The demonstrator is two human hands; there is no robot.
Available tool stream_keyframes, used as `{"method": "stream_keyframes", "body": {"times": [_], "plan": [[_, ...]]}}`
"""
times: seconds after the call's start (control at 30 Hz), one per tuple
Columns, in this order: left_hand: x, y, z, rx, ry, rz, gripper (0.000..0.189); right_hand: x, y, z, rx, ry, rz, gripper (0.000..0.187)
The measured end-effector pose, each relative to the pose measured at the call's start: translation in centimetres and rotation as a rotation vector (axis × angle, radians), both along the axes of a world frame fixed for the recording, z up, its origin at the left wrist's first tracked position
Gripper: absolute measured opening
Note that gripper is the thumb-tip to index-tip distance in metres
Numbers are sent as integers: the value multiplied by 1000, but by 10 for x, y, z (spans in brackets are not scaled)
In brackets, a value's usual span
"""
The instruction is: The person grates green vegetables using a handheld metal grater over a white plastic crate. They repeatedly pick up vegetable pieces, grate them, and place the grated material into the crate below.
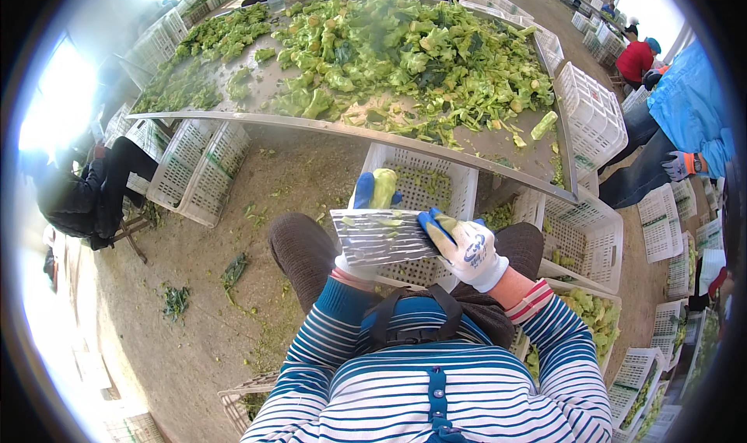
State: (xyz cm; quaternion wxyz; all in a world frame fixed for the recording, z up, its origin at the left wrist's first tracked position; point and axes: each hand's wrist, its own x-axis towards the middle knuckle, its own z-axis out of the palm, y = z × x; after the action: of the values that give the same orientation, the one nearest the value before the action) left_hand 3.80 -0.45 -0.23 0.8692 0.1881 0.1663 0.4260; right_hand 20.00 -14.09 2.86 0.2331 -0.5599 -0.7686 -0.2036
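My left hand, in a white and blue glove, grips a peeled pale green vegetable stem, held upright. In front of it, a wide metal cleaver blade with wet streaks and green scraps on it hides part of that hand. My right hand, gloved in white and blue, is closed around the cleaver at the blade's right end; the handle is hidden. Whether the blade touches the stem I cannot tell. Below both hands a white perforated plastic crate holds green peelings.
A metal-edged table heaped with green stem pieces and trimmings spans the front. White crates stand at the right, others at the left. A person in blue is at the right, another in dark clothes at the left.
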Motion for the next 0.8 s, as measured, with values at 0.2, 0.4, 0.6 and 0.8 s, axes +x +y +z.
{"method": "stream_keyframes", "body": {"times": [0.2, 0.4, 0.6, 0.8], "plan": [[4, 5, 2, -119, 36, -43, 40, 1, 2, 4, 28, -111, -23, 48], [2, 3, -8, -119, -49, 13, 48, 3, 5, -1, -22, -54, -9, 54], [0, 11, -9, 18, -166, -101, 50, 1, 6, -1, -14, -20, 6, 57], [5, 5, -25, 185, -82, 112, 49, -1, 5, 6, -38, -43, -54, 55]]}}
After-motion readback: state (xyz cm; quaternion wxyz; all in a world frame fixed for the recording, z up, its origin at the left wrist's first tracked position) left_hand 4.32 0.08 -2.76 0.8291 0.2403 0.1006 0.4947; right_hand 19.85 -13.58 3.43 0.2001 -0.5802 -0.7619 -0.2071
